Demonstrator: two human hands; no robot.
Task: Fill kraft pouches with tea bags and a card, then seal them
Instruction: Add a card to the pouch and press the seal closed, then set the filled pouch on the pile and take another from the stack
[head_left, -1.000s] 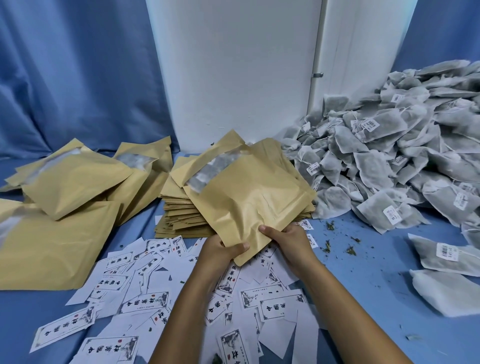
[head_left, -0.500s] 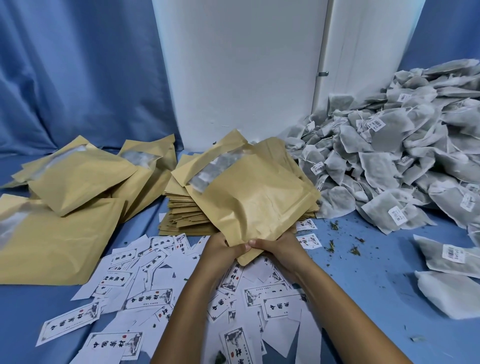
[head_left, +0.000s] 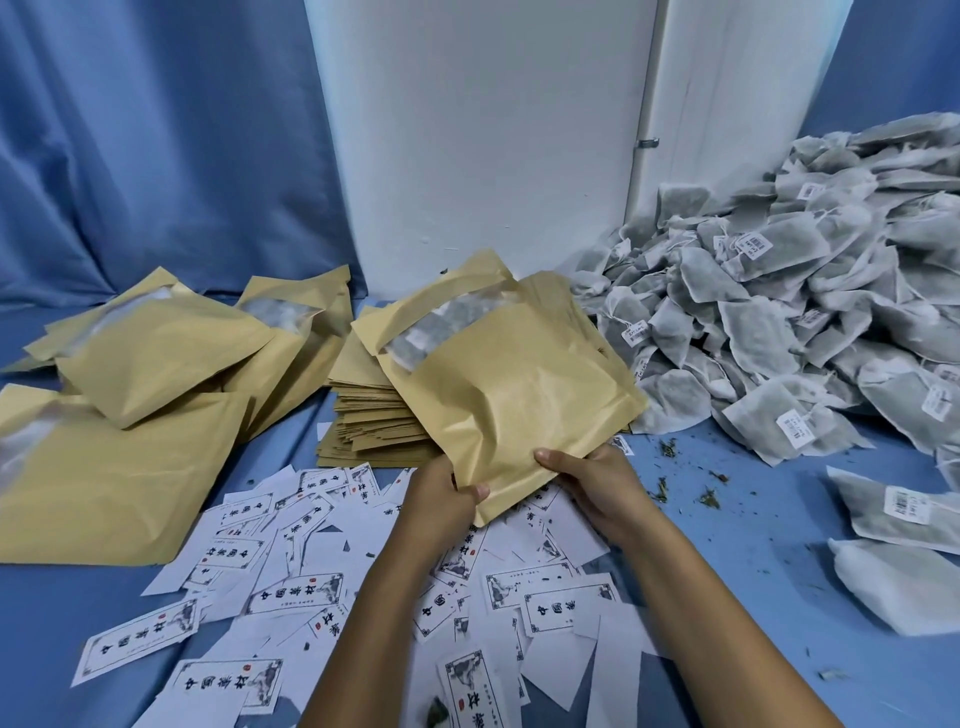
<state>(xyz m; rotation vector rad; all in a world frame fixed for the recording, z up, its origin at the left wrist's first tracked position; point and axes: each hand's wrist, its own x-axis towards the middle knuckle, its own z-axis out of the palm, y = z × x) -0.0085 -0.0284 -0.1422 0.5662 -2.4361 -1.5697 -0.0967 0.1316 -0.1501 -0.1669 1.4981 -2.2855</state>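
Two bare forearms reached forward from the bottom edge over a scatter of white paper cards (head_left: 296, 597) printed with black Chinese characters and small ink drawings; the writing was too small and turned about to read with certainty. Just beyond the cards, both hands held the near edge of a filled brown kraft paper pouch (head_left: 519, 395), tilted with its far end raised. The left hand (head_left: 441, 499) pinched the pouch's near corner, thumb on top and fingers curled beneath. The right hand (head_left: 592, 478) gripped the same edge just to the right, thumb pressed flat on the paper, fingers hidden below. A clear window strip near the pouch's far end showed grey tea bags inside. Behind the pouch lay a stack of flat empty kraft pouches (head_left: 374, 421). Left of the pouch sat several filled kraft pouches (head_left: 156, 358) on the blue cloth surface (head_left: 753, 545). Right of it rose a heap of grey mesh tea bags (head_left: 810, 312) bearing small white barcode labels, unreadable.
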